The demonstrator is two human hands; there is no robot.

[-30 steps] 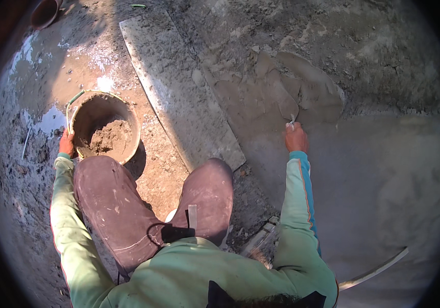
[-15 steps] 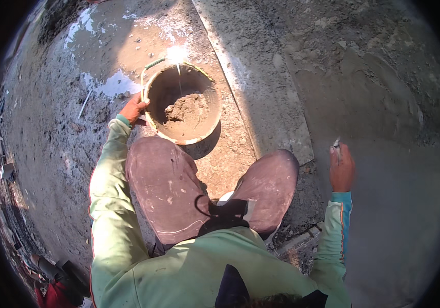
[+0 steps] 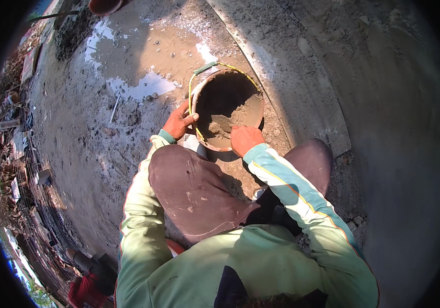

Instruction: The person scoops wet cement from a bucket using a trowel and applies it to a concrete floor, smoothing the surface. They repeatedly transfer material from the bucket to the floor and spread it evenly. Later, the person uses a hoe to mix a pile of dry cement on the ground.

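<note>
Between my knees and a puddle, a round bucket (image 3: 225, 88) is tipped so that its mouth faces me. Grey-brown wet mortar (image 3: 248, 112) lies inside it. My left hand (image 3: 179, 121) grips the bucket's left rim, thumb over the edge. The green-and-yellow handle (image 3: 207, 67) is swung up over the far side. My right hand (image 3: 245, 139) is closed at the near right rim, round the grip of a trowel. The trowel's blade (image 3: 223, 123) reaches left into the mortar; its grip is hidden by my fingers.
A long flat board (image 3: 302, 87) runs along the ground at the right, beside a smooth wet grey surface (image 3: 405, 205). Beyond the bucket is a shiny puddle (image 3: 150, 87). A reddish-brown container (image 3: 105, 5) shows at the far edge. Debris (image 3: 17, 143) lines the far left.
My right hand has come from the smooth grey surface at the right over to the bucket, with the trowel now in the mortar. My left hand still holds the rim. The view has shifted.
</note>
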